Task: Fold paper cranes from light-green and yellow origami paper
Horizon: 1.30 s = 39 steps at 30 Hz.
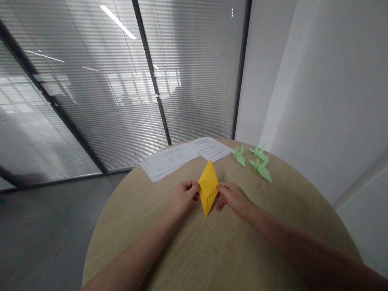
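Observation:
A yellow folded origami paper (pixel 208 184), shaped like a long diamond, is held between my two hands above the table. A slit and a slanting fold edge show on its lower half. My left hand (pixel 185 196) pinches its left corner between thumb and fingers. At the right corner, my right hand (pixel 230 198) grips it the same way, with its lower fingers curled beneath. Parts of the fingers behind the paper are hidden. Beyond my right hand lie several light green origami cranes (pixel 261 169).
The round wooden table (pixel 194 250) fills the lower view. White sheets (pixel 169 161) lie at its far left, and a printed page (pixel 210 148) overlaps them. Behind stands a glass partition with blinds (pixel 194 72); a white wall (pixel 327 101) rises on the right.

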{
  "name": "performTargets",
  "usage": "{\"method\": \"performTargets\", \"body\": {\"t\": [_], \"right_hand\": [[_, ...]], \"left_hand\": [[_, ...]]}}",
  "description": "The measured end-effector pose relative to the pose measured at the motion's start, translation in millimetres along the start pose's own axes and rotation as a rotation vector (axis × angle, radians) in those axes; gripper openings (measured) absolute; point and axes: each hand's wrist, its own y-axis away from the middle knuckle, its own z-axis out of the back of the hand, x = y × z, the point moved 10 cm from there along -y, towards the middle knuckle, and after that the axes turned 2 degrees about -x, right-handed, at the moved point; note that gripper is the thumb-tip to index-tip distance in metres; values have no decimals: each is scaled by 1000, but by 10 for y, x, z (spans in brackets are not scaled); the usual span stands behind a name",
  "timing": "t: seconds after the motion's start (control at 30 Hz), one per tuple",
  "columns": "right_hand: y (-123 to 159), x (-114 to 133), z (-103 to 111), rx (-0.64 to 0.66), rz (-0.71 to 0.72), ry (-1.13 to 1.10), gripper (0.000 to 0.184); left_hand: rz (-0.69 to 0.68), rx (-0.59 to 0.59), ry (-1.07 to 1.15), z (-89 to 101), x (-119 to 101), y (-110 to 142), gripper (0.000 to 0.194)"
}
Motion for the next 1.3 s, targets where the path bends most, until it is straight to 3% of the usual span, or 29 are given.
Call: {"method": "performTargets", "body": {"t": [0.1,0.23,0.63,0.9,1.1,1.3], "right_hand": [[-3,7,-15,6,4,31,29],[-4,14,-69,37,31,80,31],[10,6,-79,58,65,180,31],[-29,-35,17,-39,21,93,27],[-25,-41,9,-12,-18,24,27],[-19,-26,-1,-13,-30,12,25]], "left_hand": [[14,9,6,-7,55,-12,29],[25,113,42,-107,112,-9,36],[10,244,68,-247,136,19,36],[54,349,89,-277,160,0,42],[44,238,17,-119,180,-77,41],[19,201,48,-126,160,-69,37]]}}
